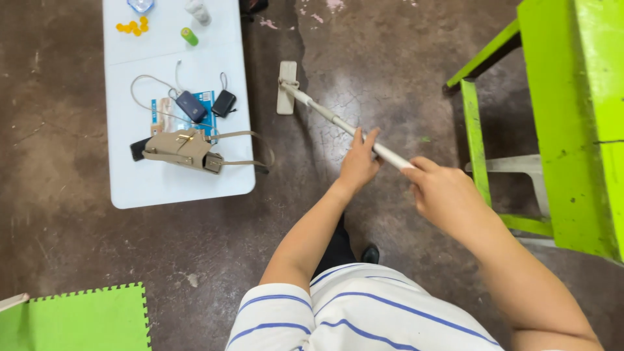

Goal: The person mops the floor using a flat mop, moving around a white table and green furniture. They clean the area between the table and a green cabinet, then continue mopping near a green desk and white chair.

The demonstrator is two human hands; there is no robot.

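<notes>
A flat mop with a pale rectangular head (286, 88) rests on the dark concrete floor, and its white handle (331, 117) slants back toward me. My left hand (359, 162) grips the handle partway down. My right hand (442, 192) is closed around the handle's upper end, closer to my body. The mop head lies just right of a white table (130, 188).
The white table holds a beige bag (185, 149), a dark pouch (223, 103), a dark blue case (191, 106), a cable and small orange pieces (133, 26). A bright green wooden frame (572, 123) stands at right. A green foam mat (78, 318) lies at lower left.
</notes>
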